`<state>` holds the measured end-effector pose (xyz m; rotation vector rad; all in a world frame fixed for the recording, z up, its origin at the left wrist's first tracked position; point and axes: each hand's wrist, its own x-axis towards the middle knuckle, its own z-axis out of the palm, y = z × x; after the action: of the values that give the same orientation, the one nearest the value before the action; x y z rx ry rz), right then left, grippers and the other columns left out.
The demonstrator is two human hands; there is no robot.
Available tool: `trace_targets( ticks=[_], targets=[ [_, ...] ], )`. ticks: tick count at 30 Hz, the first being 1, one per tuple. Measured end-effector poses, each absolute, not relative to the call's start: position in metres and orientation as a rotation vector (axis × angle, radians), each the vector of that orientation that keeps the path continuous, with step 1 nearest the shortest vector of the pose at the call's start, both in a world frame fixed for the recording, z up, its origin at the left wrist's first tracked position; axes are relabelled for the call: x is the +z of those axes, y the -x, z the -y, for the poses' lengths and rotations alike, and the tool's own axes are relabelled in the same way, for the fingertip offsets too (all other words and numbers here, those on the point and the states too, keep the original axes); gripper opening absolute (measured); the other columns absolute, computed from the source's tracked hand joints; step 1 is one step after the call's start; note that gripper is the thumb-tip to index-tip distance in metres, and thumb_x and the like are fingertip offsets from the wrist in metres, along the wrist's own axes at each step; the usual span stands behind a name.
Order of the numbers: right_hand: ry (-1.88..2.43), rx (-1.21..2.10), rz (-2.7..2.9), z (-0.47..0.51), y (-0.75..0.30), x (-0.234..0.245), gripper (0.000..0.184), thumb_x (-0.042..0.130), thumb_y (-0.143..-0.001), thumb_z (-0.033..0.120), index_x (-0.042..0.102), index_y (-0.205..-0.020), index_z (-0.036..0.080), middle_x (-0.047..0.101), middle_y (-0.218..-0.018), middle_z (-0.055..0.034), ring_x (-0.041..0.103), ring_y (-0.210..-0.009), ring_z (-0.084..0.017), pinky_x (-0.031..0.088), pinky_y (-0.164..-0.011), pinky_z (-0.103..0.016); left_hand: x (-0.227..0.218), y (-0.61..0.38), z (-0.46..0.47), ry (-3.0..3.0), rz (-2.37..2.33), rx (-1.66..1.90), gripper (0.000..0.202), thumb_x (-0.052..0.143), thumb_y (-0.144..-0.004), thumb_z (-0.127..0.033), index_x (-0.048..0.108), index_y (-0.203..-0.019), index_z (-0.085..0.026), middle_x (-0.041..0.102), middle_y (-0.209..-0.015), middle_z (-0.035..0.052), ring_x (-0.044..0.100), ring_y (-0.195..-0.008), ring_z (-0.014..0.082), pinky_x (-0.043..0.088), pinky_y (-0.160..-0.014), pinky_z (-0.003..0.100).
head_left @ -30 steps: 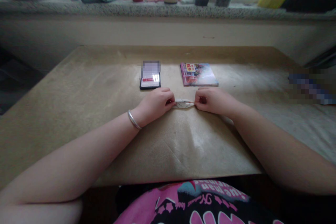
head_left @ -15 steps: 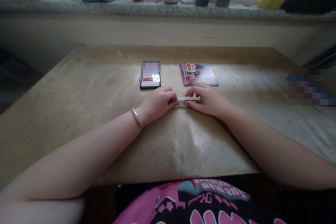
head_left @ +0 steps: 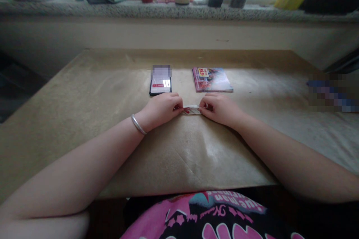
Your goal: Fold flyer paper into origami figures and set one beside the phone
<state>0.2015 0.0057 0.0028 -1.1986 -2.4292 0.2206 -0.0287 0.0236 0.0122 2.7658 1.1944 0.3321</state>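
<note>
Evidently both hands are on one small thing: a narrow pale strip [head_left: 192, 111], patterned, with red near its left end, lying crosswise between them just above or on the tan tabletop [head_left: 117, 82]; whether it touches the surface I cannot tell. At the strip's left end, the left hand [head_left: 163, 110] has thumb and fingers pinched together on it, the strip reaching out rightward from the fingertips. At the other end, the right hand [head_left: 221, 109] pinches it likewise, so only the middle stretch shows. Just beyond the left hand's knuckles lies a phone [head_left: 160, 86], its screen lit; past the right hand, near it, lies a colourful square packet [head_left: 215, 80] with a yellow label. A silvery bangle [head_left: 138, 124] circles the left wrist.
</note>
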Motion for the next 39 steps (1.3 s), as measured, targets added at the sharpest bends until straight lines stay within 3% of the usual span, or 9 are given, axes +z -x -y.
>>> trace_targets(
  ticks=[13, 18, 22, 31, 34, 39],
  targets=[
    [1.200, 0.318, 2.372, -0.008, -0.207, -0.001, 0.006, 0.057, -0.076, 0.016, 0.063, -0.074, 0.016, 0.059, -0.076, -0.0039, 0.053, -0.065, -0.013, 0.039, -0.061, -0.025, 0.017, 0.038, -0.025, -2.866, -1.156, 0.218, 0.010, 0.054, -0.081, -0.023, 0.061, -0.078, -0.017, 0.060, -0.083, 0.0030, 0.055, -0.073, 0.0153, 0.041, -0.064, 0.026],
    [1.192, 0.289, 2.355, -0.008, -0.207, -0.002, 0.005, 0.056, -0.076, 0.015, 0.061, -0.075, 0.016, 0.059, -0.075, -0.0042, 0.054, -0.069, -0.015, 0.041, -0.065, -0.026, 0.008, 0.031, -0.020, -2.832, -1.081, 0.531, 0.018, 0.053, -0.079, -0.015, 0.058, -0.096, -0.014, 0.059, -0.089, 0.0057, 0.056, -0.082, 0.0176, 0.046, -0.074, 0.028],
    [1.253, 0.317, 2.299, -0.008, -0.206, -0.001, 0.006, 0.058, -0.078, 0.020, 0.062, -0.075, 0.017, 0.059, -0.073, -0.0034, 0.052, -0.069, -0.016, 0.039, -0.065, -0.027, 0.005, 0.024, -0.016, -2.757, -0.851, 0.610, 0.024, 0.059, -0.083, -0.022, 0.056, -0.106, -0.016, 0.058, -0.100, 0.0064, 0.056, -0.089, 0.0168, 0.048, -0.078, 0.028],
    [1.263, 1.090, 1.825, -0.008, -0.200, -0.003, 0.025, 0.063, -0.075, 0.038, 0.060, -0.087, 0.017, 0.053, -0.056, 0.0046, 0.044, -0.051, -0.010, 0.032, -0.051, -0.024, 0.002, 0.020, -0.013, -2.518, -0.818, 0.880, 0.011, 0.057, -0.086, -0.018, 0.061, -0.096, -0.017, 0.056, -0.099, 0.0050, 0.056, -0.079, 0.0100, 0.050, -0.071, 0.021],
    [1.240, 1.128, 1.851, -0.009, -0.200, -0.004, 0.021, 0.063, -0.075, 0.037, 0.061, -0.081, 0.017, 0.049, -0.054, 0.0055, 0.041, -0.049, -0.009, 0.029, -0.049, -0.024, 0.002, 0.020, -0.013, -2.474, -0.816, 0.827, 0.011, 0.057, -0.085, -0.017, 0.062, -0.095, -0.017, 0.057, -0.099, 0.0050, 0.056, -0.078, 0.0098, 0.049, -0.069, 0.020],
    [1.324, 0.959, 1.968, -0.012, -0.201, -0.007, 0.018, 0.061, -0.076, 0.034, 0.066, -0.079, 0.017, 0.056, -0.060, 0.0019, 0.043, -0.053, -0.010, 0.031, -0.050, -0.025, 0.002, 0.020, -0.014, -2.493, -0.891, 0.728, 0.011, 0.056, -0.083, -0.016, 0.064, -0.091, -0.015, 0.060, -0.095, 0.0045, 0.057, -0.081, 0.0122, 0.048, -0.074, 0.024]
  ],
)
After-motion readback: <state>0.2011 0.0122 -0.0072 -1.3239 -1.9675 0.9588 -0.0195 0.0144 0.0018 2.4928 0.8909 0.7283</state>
